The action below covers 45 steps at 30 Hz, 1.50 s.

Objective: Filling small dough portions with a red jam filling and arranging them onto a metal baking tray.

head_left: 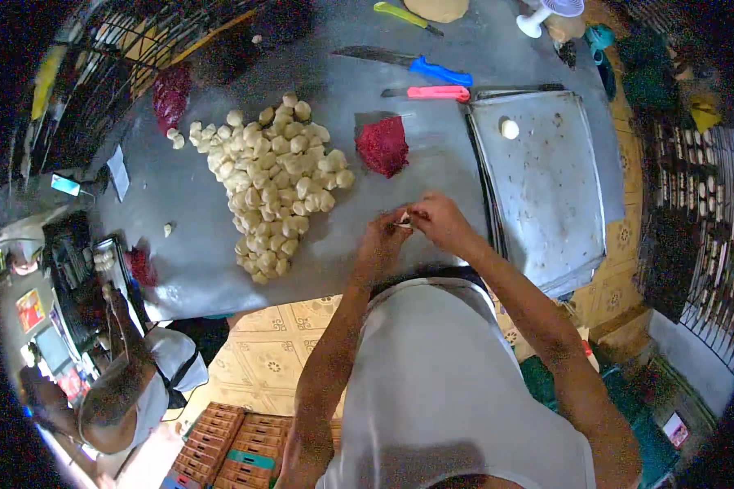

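My left hand [383, 235] and my right hand [438, 218] meet over the front edge of a grey table [196, 244], pinching a small piece of pale dough [403, 218] between their fingertips. A big heap of small dough balls [269, 175] lies on the table to the left of my hands. Just beyond my hands sits a mound of dark red filling [382, 145]. To the right, a metal baking tray [546, 187] holds one dough ball [509, 129] near its far corner.
A blue-handled knife [420, 65], a pink-handled tool [432, 93] and a yellow-green tool [404, 15] lie at the table's far side. More red filling [171, 96] sits far left. Another person [130, 383] is at the lower left. Brown crates [228, 448] stand on the tiled floor.
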{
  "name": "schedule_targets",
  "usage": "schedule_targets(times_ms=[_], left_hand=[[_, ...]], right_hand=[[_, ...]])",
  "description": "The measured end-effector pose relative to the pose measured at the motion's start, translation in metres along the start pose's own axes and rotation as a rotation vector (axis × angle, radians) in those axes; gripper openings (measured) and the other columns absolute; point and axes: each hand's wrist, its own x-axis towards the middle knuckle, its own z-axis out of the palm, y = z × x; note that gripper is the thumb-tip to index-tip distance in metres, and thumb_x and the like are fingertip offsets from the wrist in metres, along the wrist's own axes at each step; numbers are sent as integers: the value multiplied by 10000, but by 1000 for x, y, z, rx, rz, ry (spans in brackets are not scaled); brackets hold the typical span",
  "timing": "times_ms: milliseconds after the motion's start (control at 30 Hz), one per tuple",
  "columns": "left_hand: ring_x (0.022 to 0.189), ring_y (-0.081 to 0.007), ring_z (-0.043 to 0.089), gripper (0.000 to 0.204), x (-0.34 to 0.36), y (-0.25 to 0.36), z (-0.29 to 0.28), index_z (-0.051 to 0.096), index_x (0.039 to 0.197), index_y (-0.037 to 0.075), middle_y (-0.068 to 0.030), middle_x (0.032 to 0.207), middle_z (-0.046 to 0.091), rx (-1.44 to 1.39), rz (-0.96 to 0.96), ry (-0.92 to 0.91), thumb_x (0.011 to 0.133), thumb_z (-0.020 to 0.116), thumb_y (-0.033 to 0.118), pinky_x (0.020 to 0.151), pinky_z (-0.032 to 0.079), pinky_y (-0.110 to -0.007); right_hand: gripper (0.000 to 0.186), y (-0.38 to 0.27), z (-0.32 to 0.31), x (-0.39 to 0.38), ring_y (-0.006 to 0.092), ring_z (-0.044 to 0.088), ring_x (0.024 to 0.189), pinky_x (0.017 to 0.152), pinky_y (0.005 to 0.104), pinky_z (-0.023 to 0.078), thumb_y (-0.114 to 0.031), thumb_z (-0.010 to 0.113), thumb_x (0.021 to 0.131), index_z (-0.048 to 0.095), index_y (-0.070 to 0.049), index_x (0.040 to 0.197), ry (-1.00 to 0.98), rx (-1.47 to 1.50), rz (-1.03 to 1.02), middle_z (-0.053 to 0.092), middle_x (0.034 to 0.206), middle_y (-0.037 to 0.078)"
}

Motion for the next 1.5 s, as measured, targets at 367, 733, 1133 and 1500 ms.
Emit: schedule_targets(times_ms=[367, 733, 1133, 1500], left_hand=[[913, -334, 691, 259, 2, 19, 4, 683, 1172, 40, -192, 1043, 696, 606, 193, -124, 962, 623, 178, 785, 539, -401], [932, -311, 698, 576, -13, 10, 3, 480, 1433, 53, -174, 1073, 705, 904, 607, 103, 905, 701, 117, 701, 568, -409], [1085, -215, 632, 354, 11, -12, 32, 609, 1286, -26, -126, 1204, 664, -238, 78, -151, 966, 640, 122, 913, 532, -336], [1114, -198, 606, 458, 37, 20, 50, 520, 1427, 43, -100, 1263, 637, -80, -231, -199, 1016, 598, 227, 899, 519, -336]], right_hand=[[211, 36, 23, -31, 398, 649, 786, 713, 476, 517, -230, 695, 864, 719, -22, 892, -36, -56, 221, 663, 838, 213], [204, 3, 33, -20, 345, 674, 840, 752, 397, 531, -220, 751, 833, 749, -52, 949, 151, 122, 434, 687, 871, 187], [372, -2, 6, -56, 133, 628, 914, 783, 279, 522, -173, 671, 962, 605, -45, 1306, 338, 533, 393, 660, 1083, 56], [242, 85, -171, 1, 418, 648, 887, 785, 488, 509, -156, 650, 890, 705, 1, 1066, 512, -328, 372, 651, 948, 251]])
